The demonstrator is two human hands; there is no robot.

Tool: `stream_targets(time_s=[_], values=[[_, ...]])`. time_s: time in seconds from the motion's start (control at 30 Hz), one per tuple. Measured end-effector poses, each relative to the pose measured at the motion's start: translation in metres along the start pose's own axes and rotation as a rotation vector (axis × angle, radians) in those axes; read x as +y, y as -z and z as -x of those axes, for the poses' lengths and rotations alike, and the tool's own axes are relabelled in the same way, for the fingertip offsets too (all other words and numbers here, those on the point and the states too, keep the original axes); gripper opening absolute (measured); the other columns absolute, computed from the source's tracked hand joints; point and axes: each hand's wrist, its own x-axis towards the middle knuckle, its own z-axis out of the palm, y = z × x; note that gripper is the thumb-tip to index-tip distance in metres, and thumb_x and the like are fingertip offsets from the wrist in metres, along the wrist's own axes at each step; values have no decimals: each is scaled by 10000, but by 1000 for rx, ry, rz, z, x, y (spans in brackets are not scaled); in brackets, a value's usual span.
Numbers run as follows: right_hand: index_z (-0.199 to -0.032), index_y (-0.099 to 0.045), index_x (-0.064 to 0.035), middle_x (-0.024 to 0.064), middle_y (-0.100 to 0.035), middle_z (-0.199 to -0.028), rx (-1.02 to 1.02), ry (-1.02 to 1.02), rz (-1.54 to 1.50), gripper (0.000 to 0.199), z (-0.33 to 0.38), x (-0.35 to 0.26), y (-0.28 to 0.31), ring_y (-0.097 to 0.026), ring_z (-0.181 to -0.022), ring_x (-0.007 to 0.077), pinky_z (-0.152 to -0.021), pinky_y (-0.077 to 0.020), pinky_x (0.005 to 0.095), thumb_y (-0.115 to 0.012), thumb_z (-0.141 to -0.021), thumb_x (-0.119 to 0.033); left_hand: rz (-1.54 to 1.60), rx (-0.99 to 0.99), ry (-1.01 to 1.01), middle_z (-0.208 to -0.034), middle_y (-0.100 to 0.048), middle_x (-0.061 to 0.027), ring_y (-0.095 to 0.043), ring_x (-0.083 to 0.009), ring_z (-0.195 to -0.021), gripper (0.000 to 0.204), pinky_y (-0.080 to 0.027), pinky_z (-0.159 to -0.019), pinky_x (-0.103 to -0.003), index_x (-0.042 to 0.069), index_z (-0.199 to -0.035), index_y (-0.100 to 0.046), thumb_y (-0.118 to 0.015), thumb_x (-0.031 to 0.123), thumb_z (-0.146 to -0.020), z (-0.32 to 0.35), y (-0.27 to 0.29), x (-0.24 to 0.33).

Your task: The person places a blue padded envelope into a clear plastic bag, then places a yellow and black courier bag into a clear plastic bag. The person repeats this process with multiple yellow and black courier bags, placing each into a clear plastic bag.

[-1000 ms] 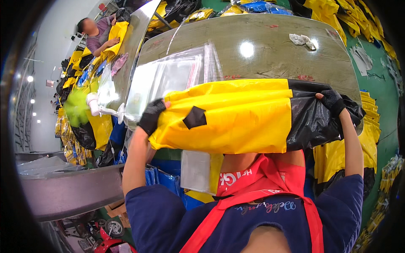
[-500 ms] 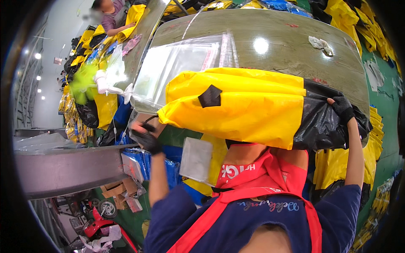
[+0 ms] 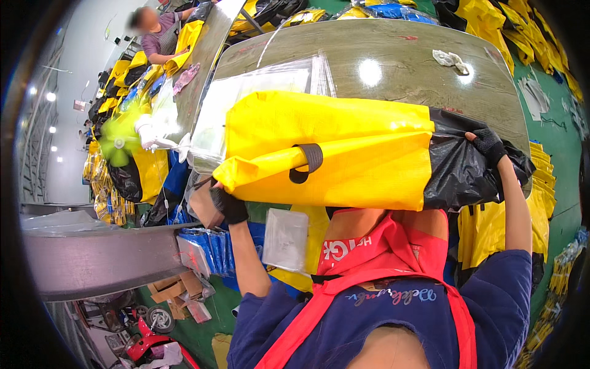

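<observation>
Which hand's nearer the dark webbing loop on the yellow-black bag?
Left. The left hand holds the bag's corner, left of the loop; the right hand holds its black end, farther right.

Our tarp-like piece [image 3: 362,166]: bright yellow meeting glossy black.
Its broad part is plain yellow, bearing a dark brown-black strap [image 3: 314,157]; its other end is black with pale glints. Our left hand [image 3: 229,204] and right hand [image 3: 488,146] wear black gloves, the right one's with a fine mesh pattern. Beyond the piece, we see a table [image 3: 405,67] in grey-brown wood grain with small red marks. Nearer us than the piece, our apron [image 3: 393,261] is red with white lettering, over a navy shirt [image 3: 369,307] with multicoloured script. Left of the piece, a fan [image 3: 120,138] has lime-green blades; right of it, the floor [image 3: 556,150] is green.
</observation>
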Motion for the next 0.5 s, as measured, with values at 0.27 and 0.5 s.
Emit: stream_targets(time_s=[0.27,0.5], values=[[-808,-676,-16,198,-636,-732,-29,-58,9,489,13,-15,9,-626,-662,274,-671,-472,354,-546,-879,-482,-216,-669,55,-1418,-374,-165,-402,-267,-1270,904,-330,-1057,-366,36,-1432,-286,-602,595,-795,-41,-55,111],[-730,-654,-22,179,-624,-687,-24,-27,69,464,9,-15,7,-594,-621,307,-616,-442,379,-537,-889,-441,283,-388,713,-992,-585,-36,-543,-141,-952,247,-440,-885,-287,51,-1008,-601,-675,204,-828,-51,-54,34]])
